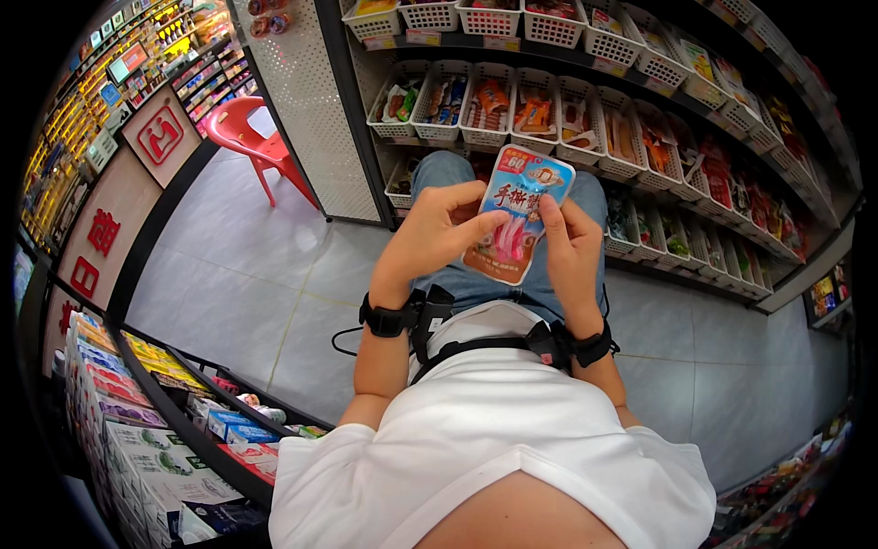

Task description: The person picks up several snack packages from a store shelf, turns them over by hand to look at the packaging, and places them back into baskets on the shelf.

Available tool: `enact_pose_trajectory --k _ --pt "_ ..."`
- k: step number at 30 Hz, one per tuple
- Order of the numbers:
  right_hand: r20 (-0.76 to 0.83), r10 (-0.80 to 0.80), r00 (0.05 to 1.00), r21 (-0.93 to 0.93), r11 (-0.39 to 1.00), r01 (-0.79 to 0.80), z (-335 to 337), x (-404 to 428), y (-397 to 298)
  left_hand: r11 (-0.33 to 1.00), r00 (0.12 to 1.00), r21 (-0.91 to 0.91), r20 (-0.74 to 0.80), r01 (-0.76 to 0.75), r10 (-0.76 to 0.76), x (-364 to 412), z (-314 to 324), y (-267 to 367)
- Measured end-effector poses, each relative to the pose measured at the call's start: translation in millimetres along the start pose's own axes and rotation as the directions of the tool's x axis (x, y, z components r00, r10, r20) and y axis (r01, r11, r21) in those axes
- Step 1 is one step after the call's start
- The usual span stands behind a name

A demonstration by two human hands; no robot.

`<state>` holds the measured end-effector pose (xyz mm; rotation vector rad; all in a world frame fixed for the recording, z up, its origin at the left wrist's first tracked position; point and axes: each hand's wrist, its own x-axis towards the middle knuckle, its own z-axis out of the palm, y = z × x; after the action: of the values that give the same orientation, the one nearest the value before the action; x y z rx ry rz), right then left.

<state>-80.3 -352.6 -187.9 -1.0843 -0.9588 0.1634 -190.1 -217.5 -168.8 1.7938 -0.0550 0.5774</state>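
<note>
A flat snack pouch, blue above and brown below with a pink-and-white food picture, is held over my knees, its printed face towards me. My left hand grips its left side, thumb on the front. On the right side, my right hand pinches it with the thumb on the printed face; the fingers behind the pouch are hidden. Each wrist wears a black strap. Just beyond the pouch stand white plastic baskets of packaged snacks on a shelf.
Shelves of baskets curve across the front and right. At the upper left are a perforated metal panel and a red plastic chair. Stacked cartons and a rack of boxed goods stand at the lower left.
</note>
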Motion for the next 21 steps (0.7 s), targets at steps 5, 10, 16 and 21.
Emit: enact_pose_trajectory --k 5,10,16,21 --pt "0.044 0.034 0.998 0.042 0.998 -0.036 2.3 0.4 3.7 0.998 0.996 -0.022 -0.061 -0.063 0.061 2.3 0.2 -3.5" --pt "0.014 0.013 1.0 -0.008 1.0 -0.013 0.7 -0.2 7.2 0.994 0.996 -0.088 -0.066 -0.068 0.062 3.4 2.1 -4.1" --pt "0.017 0.023 1.0 -0.04 0.999 -0.022 0.5 0.3 2.3 0.999 1.0 -0.033 0.011 -0.027 0.028 -0.4 -6.2 -9.1" --pt "0.055 0.066 0.996 0.075 0.995 -0.07 3.5 1.5 4.3 0.997 0.999 0.071 -0.035 -0.019 0.021 1.0 -8.1 -6.5"
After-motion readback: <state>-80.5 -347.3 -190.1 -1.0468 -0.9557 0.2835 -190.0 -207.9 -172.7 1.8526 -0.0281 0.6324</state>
